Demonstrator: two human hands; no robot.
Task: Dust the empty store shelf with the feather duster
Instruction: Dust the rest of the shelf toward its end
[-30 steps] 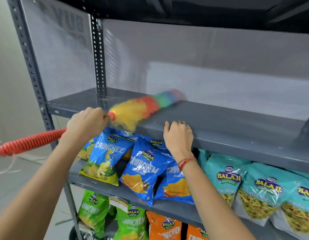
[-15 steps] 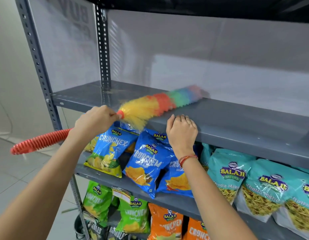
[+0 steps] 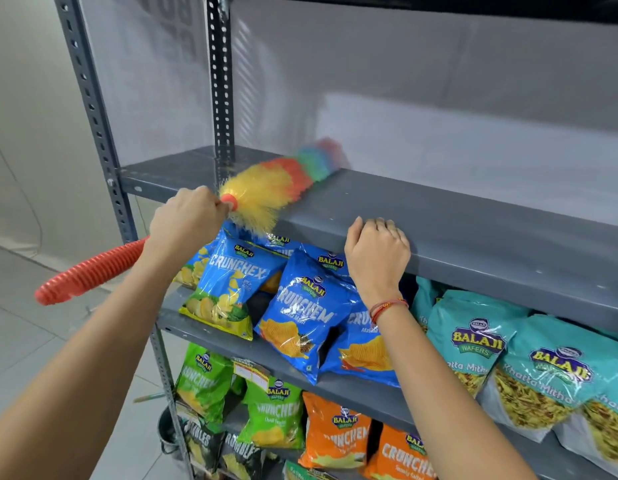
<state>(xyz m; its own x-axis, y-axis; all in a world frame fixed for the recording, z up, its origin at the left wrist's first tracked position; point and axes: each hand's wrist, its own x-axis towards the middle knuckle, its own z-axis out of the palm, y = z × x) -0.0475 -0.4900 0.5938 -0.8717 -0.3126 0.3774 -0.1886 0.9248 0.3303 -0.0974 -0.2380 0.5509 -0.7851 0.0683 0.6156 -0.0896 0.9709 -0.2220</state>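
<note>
The bare grey shelf (image 3: pixel 466 216) runs across the middle of the view. A rainbow feather duster (image 3: pixel 279 183) lies on its left part, yellow fluff near the front edge, blurred tip reaching toward the back wall. My left hand (image 3: pixel 186 220) is shut on the duster where the fluff meets its ribbed orange handle (image 3: pixel 89 275), which sticks out down-left past my wrist. My right hand (image 3: pixel 376 254) rests on the shelf's front lip, fingers curled over the edge, a red thread on the wrist.
Perforated grey uprights (image 3: pixel 221 81) frame the rack at left. Blue chip bags (image 3: pixel 300 317) and teal snack bags (image 3: pixel 473 344) fill the shelf below; green bags (image 3: pixel 276 414) and orange bags (image 3: pixel 335 434) sit lower. A metal bucket (image 3: pixel 167 434) stands on the tiled floor.
The duster's tip has swung back toward the rear wall and left after sweeping right. My view has shifted closer and leftward. My right hand stays on the shelf edge.
</note>
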